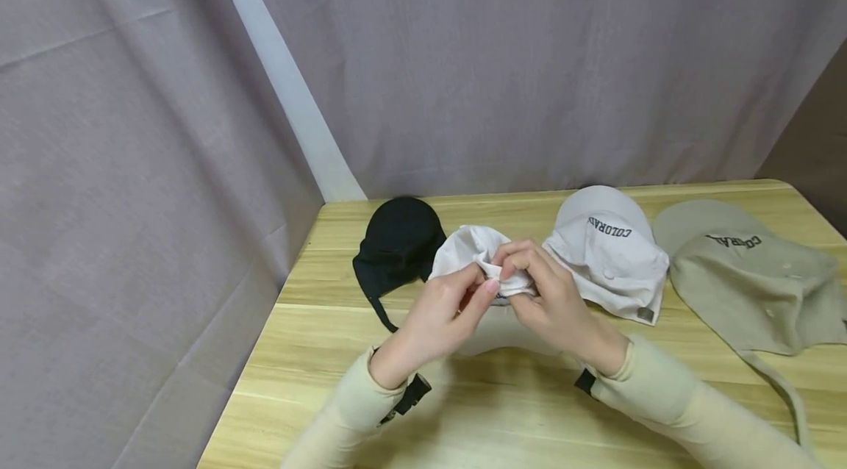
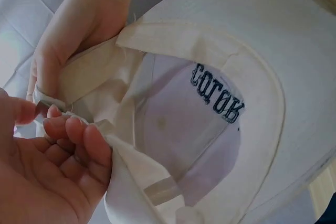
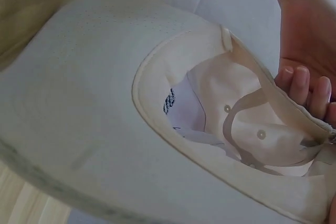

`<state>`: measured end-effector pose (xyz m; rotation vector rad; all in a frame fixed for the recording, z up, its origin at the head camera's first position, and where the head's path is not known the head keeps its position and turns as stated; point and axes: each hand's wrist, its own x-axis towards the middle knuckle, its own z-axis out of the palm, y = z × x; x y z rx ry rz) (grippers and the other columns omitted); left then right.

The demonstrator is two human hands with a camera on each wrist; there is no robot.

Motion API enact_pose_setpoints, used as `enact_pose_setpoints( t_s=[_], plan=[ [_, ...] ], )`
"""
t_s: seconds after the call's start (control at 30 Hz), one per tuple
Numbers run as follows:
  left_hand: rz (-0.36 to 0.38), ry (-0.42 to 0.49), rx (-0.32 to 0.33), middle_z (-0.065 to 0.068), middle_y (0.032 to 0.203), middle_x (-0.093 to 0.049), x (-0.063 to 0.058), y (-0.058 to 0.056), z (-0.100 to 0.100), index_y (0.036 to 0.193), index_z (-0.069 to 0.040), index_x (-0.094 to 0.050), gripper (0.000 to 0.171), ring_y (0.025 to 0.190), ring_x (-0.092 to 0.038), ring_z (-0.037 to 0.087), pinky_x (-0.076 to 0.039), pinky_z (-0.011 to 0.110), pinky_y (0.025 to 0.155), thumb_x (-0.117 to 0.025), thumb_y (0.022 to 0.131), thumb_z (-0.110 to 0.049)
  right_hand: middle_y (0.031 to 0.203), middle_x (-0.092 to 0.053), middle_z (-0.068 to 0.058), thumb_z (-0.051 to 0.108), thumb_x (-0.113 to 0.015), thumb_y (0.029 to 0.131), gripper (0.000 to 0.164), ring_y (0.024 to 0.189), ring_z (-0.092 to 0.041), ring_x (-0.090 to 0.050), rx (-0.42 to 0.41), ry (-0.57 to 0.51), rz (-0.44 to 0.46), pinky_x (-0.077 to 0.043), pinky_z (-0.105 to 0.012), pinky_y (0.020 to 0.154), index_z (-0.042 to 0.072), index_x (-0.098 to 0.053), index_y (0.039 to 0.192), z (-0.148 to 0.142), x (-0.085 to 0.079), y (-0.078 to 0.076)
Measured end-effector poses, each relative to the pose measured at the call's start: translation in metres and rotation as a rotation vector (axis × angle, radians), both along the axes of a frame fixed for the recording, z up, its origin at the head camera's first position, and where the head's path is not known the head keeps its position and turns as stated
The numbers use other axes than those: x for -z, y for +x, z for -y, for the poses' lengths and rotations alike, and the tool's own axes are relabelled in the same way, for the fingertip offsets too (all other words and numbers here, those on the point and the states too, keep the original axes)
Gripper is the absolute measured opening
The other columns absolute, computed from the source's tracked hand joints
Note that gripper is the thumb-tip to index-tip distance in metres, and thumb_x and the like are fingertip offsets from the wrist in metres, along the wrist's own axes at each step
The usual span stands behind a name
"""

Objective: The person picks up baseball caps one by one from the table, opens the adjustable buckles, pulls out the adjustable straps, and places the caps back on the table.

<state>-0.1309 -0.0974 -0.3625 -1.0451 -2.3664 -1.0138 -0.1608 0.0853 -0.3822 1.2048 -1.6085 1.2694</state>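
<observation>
Both hands hold one white baseball cap (image 1: 470, 245), lifted over the table with its brim toward the person. My left hand (image 1: 437, 311) pinches the back band between thumb and fingers. Close beside it, my right hand (image 1: 552, 303) grips the same edge with curled fingers. In the left wrist view the cap's hollow inside (image 2: 178, 124) shows the back of dark stitched lettering (image 2: 218, 95). A small shiny piece (image 2: 41, 109) is at the fingertips there. The wide pale brim (image 3: 89, 93) fills much of the right wrist view.
On the wooden table (image 1: 317, 351) lie a black cap (image 1: 402, 234) at left, another white cap (image 1: 605, 248) with COLORADO lettering, and a khaki cap (image 1: 748, 270) at far right with its strap trailing forward. Grey curtains (image 1: 529, 72) hang behind and at left.
</observation>
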Motion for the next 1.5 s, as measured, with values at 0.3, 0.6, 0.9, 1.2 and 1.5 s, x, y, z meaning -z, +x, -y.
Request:
enact_pose_setpoints(
  t_s=[0.3,0.6,0.9,1.2,1.5],
  plan=[
    [-0.123,-0.043,-0.005,-0.002,0.07,-0.043,0.007,0.004,0.001,0.086,-0.008,-0.051,0.02,0.06,-0.041,0.008,-0.032,0.017,0.056,-0.041,0.104,-0.009,0.098,-0.061,-0.016,-0.008,-0.054,0.083,0.007,0.092,-0.024,-0.06,-0.064,-0.035,0.011,-0.049,-0.019,0.087,-0.002,-0.055,0.086,-0.001,0.002,0.002],
    [-0.046,0.06,0.072,-0.003,0.069,-0.046,0.01,0.001,0.014,0.086,-0.009,-0.053,0.025,0.06,-0.041,0.003,-0.035,0.015,0.055,-0.041,0.107,-0.01,0.097,-0.062,-0.015,-0.004,-0.054,0.086,0.003,0.093,-0.022,-0.059,-0.064,-0.021,-0.006,-0.047,-0.019,0.088,-0.002,-0.055,0.086,-0.006,0.003,0.001],
    [-0.033,0.074,0.085,-0.002,0.071,-0.047,0.009,0.003,0.018,0.089,-0.005,-0.057,0.026,0.062,-0.042,0.005,-0.038,0.016,0.057,-0.042,0.109,-0.014,0.097,-0.062,-0.016,-0.005,-0.054,0.083,0.004,0.094,-0.021,-0.059,-0.046,-0.012,-0.019,-0.047,-0.019,0.089,-0.003,-0.055,0.087,-0.007,0.003,0.001],
    [-0.609,-0.198,-0.173,-0.004,0.071,-0.048,0.0,0.007,0.025,0.087,-0.01,-0.055,0.038,0.064,-0.046,0.011,-0.038,0.022,0.06,-0.058,0.101,-0.044,0.092,-0.062,-0.016,0.005,-0.054,0.094,0.012,0.087,-0.022,-0.06,0.003,-0.035,-0.059,-0.047,-0.017,0.084,-0.004,-0.053,0.086,-0.006,-0.002,0.002],
    [-0.855,-0.351,-0.275,-0.002,0.068,-0.049,-0.005,0.008,0.02,0.074,-0.013,-0.057,0.017,0.062,-0.047,0.016,-0.038,0.027,0.058,-0.063,0.089,-0.019,0.093,-0.062,-0.015,0.018,-0.058,0.102,0.028,0.089,-0.023,-0.06,-0.009,-0.034,-0.051,-0.047,-0.017,0.086,-0.005,-0.053,0.087,-0.006,-0.002,0.005]
  ],
)
